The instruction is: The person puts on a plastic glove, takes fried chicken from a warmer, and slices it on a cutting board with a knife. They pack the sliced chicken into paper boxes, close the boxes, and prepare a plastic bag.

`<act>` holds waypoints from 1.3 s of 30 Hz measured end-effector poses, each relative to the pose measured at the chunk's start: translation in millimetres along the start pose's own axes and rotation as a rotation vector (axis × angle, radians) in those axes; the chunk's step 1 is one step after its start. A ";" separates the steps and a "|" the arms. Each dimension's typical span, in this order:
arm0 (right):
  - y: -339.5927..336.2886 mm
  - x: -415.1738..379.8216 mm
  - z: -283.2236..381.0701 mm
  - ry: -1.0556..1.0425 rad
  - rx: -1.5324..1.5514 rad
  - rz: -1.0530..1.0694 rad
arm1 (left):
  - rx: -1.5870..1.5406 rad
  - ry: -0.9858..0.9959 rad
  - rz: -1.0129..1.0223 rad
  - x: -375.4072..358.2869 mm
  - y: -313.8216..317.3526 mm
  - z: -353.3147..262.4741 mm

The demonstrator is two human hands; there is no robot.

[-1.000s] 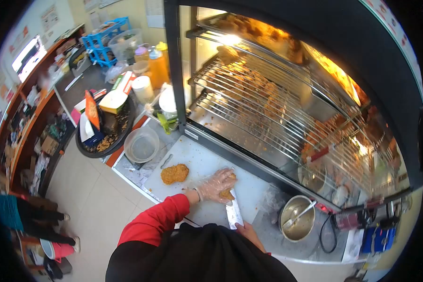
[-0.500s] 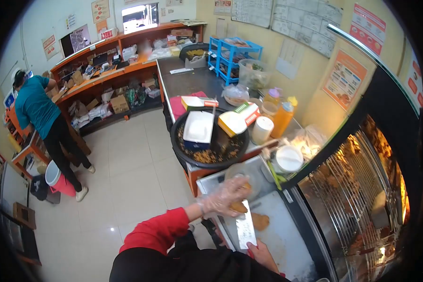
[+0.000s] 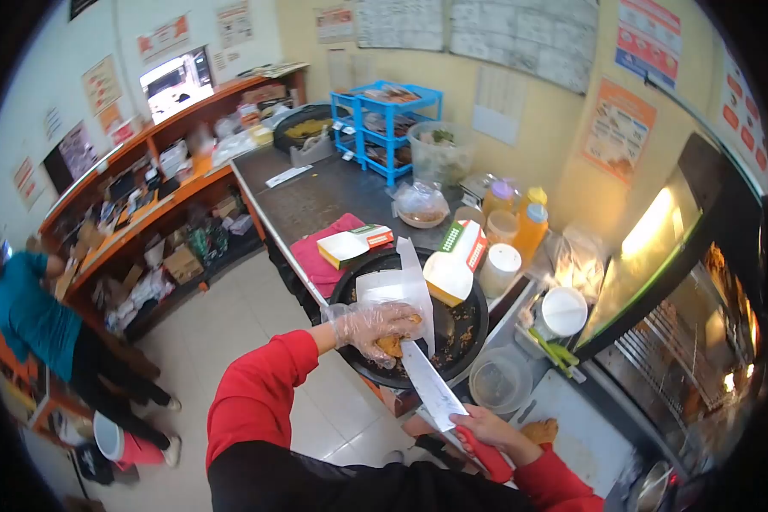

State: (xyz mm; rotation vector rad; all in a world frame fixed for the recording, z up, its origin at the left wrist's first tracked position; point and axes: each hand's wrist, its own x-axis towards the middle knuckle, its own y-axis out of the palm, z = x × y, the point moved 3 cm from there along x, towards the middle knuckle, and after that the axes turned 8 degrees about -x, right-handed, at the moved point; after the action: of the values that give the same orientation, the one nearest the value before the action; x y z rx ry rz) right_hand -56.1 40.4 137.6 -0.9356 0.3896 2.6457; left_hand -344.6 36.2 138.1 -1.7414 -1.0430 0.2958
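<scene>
My left hand [image 3: 371,328], in a clear plastic glove, is closed around browned fried food [image 3: 391,345] beside an open white box [image 3: 382,288]. The box lies on a round black tray [image 3: 462,337] with crumbs in it. In my right hand [image 3: 486,427] is the red handle of a wide-bladed knife [image 3: 431,384]; the blade's tip touches the food from below. Another browned piece [image 3: 539,431] rests on the white board [image 3: 576,427], partly behind my right wrist.
Two yellow-and-white boxes [image 3: 343,247] [image 3: 449,277] sit on the tray's far rim. To its right are a clear tub [image 3: 501,378], sauce bottles [image 3: 531,230] and a glass warmer [image 3: 683,341]. A person in a teal shirt [image 3: 30,316] stands at the far left.
My left hand has moved with the food from above the white board to the box on the black tray. The knife has come along, its blade still by the food. The view has turned right.
</scene>
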 end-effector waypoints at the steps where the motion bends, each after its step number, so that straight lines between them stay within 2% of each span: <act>1: -1.2 -3.3 -7.3 0.041 -0.011 0.015 | 0.000 0.034 0.073 -1.4 5.6 16.9; 3: -6.0 -18.8 -29.5 0.130 -0.032 0.045 | -0.006 0.109 0.210 -5.0 21.6 47.8; 6: -11.7 -52.3 -66.4 -0.001 -0.283 -0.066 | -0.056 0.179 0.281 4.5 21.0 53.0; 9: -8.8 -90.5 -104.9 -0.086 0.014 -0.152 | -0.020 0.103 0.384 8.8 12.8 48.7; 12: -3.8 -133.4 -108.4 0.035 0.081 -0.295 | 0.107 -0.008 0.522 11.2 10.6 42.7; 15: -9.0 -164.0 -128.6 0.139 0.173 -0.351 | 0.095 -0.088 0.558 25.8 -1.5 17.4; 20: -34.7 -200.5 -166.4 0.027 0.271 -0.477 | 0.292 -0.174 0.410 11.5 -3.9 -8.4; 24: -67.7 -239.9 -185.1 0.028 0.284 -0.532 | 0.377 -0.339 0.316 9.3 21.0 -37.4; 28: -107.6 -273.7 -233.0 -0.064 0.179 -0.561 | 0.287 -0.603 0.103 41.0 22.7 -81.0; 29: -115.7 -282.0 -243.8 -0.068 0.128 -0.605 | 0.537 -0.418 -0.246 28.2 40.1 -84.0; 31: -130.7 -300.0 -259.5 -0.040 -0.074 -0.724 | 0.477 -0.290 -0.295 73.7 73.3 -128.5; 33: -145.8 -308.9 -265.4 0.012 -0.389 -0.840 | 0.183 -0.086 -0.221 111.7 165.1 -143.5; 35: -163.6 -306.3 -290.4 -0.045 -0.475 -0.832 | -0.054 -0.194 -0.124 180.6 223.7 -200.4; 36: -171.5 -306.5 -296.4 -0.082 -0.520 -0.827 | -0.005 -0.265 -0.230 205.7 250.1 -211.5; 37: -176.5 -306.7 -293.5 -0.067 -0.527 -0.821 | 0.048 -0.335 -0.337 222.3 272.8 -212.4; 39: -185.4 -306.5 -284.3 -0.032 -0.535 -0.818 | 0.064 -0.568 -0.293 241.2 311.6 -193.1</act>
State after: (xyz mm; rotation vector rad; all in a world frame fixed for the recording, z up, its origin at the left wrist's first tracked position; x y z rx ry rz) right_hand 399.0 50.8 93.7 -0.9202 -0.6217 1.9943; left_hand 76.5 68.3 19.1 -1.4482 -1.6558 0.6514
